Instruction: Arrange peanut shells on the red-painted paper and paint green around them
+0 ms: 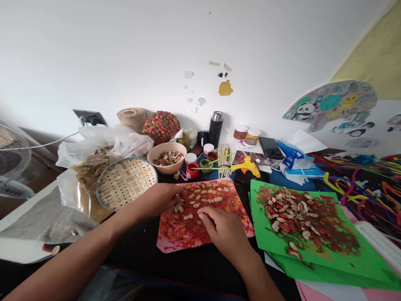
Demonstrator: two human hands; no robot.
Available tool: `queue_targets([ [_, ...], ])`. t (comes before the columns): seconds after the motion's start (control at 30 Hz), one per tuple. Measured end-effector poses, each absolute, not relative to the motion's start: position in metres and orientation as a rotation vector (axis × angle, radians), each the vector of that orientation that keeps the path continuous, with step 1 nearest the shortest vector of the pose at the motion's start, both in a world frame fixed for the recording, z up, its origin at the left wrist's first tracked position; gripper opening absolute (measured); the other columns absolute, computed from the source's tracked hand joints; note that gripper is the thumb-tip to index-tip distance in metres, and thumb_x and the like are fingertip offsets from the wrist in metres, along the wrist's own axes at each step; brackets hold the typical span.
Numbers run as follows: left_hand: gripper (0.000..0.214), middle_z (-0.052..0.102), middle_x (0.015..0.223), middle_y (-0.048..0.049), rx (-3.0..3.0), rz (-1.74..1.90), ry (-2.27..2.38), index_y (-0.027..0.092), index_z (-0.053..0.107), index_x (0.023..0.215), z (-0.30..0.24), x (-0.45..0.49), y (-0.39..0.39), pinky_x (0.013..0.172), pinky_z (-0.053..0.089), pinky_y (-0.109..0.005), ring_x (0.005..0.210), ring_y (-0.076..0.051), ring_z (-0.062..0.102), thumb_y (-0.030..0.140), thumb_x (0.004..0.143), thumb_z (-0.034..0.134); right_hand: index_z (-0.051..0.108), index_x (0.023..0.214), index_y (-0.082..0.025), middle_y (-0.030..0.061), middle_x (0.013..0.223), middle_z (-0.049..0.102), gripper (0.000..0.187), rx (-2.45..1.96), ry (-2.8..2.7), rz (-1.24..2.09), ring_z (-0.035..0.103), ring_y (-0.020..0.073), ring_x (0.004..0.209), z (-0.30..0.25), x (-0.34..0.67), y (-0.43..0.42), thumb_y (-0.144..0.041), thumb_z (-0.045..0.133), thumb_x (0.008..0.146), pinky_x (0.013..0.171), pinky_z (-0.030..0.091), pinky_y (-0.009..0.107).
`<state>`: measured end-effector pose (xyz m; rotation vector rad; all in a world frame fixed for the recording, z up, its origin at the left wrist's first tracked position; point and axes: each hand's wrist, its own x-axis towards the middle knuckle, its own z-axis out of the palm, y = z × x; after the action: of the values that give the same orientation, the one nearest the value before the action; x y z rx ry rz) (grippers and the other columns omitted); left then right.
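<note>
A pink sheet smeared with red and orange paint (184, 234) lies before me, with rows of peanuts in the shell (204, 192) on it. At its upper left edge, my left hand (164, 198) curls its fingers down beside a small heap of peanut shells (178, 207); whatever lies under the fingertips is hidden. My right hand (227, 228) hangs over the sheet's middle, thumb and forefinger drawn together. Anything between them is too small to name. A single peanut (188, 217) lies left of those fingertips.
At right, painted shells (290, 211) cover a green sheet (354, 267). A woven basket (125, 179) and a bowl of shells (167, 168) stand at left. Behind the sheet are paint jars (192, 170), a yellow glue gun (247, 166) and a black flask (215, 130).
</note>
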<state>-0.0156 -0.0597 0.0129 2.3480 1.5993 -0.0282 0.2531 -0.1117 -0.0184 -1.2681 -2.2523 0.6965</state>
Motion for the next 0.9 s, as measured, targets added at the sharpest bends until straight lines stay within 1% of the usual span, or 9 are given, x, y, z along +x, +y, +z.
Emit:
queue_targets([
  [0.17,0.021,0.084,0.113,-0.0062,2.389,-0.040,1.540,0.028,0.081,0.107,0.005,-0.012,-0.056,0.084,0.054,-0.031,0.104,-0.026,0.079,0.030,0.103,0.060,0.081,0.113,-0.026,0.0053,0.111,0.089,0.025,-1.283,-2.231,0.723,0.084,0.0259,0.100,-0.018,0.253,-0.111,-0.028,0.056,0.113,0.087,0.059,0.033],
  [0.37,0.021,0.084,0.103,-0.0084,2.370,-0.055,1.567,0.025,0.079,0.100,0.009,-0.013,-0.057,0.077,0.051,-0.031,0.093,-0.027,0.078,0.032,0.103,0.059,0.081,0.111,-0.026,0.0052,0.110,0.088,0.024,-1.297,-2.238,0.725,0.084,0.0260,0.099,-0.018,0.252,-0.111,-0.026,0.057,0.113,0.086,0.059,0.033],
  [0.6,0.022,0.084,0.098,-0.0045,2.272,-0.037,1.593,0.026,0.080,0.099,0.017,-0.004,-0.046,0.071,0.048,-0.029,0.085,-0.023,0.077,0.035,0.103,0.060,0.081,0.111,-0.027,0.0053,0.114,0.089,0.026,-1.302,-2.239,0.726,0.084,0.0267,0.102,-0.017,0.253,-0.111,-0.026,0.056,0.113,0.088,0.059,0.034],
  [0.73,0.022,0.085,0.102,-0.0053,2.234,-0.043,1.631,0.026,0.082,0.102,0.013,0.002,-0.030,0.071,0.049,-0.030,0.089,-0.024,0.078,0.035,0.101,0.062,0.082,0.111,-0.026,0.0054,0.112,0.089,0.027,-1.303,-2.223,0.721,0.084,0.0266,0.101,-0.018,0.254,-0.110,-0.027,0.055,0.114,0.087,0.059,0.034],
  [0.9,0.025,0.085,0.104,-0.0084,2.207,-0.073,1.726,0.024,0.082,0.100,0.010,0.001,-0.027,0.075,0.052,-0.031,0.093,-0.027,0.079,0.036,0.101,0.061,0.081,0.112,-0.025,0.0055,0.112,0.089,0.026,-1.303,-2.236,0.742,0.084,0.0264,0.101,-0.018,0.253,-0.110,-0.027,0.056,0.113,0.088,0.058,0.033],
])
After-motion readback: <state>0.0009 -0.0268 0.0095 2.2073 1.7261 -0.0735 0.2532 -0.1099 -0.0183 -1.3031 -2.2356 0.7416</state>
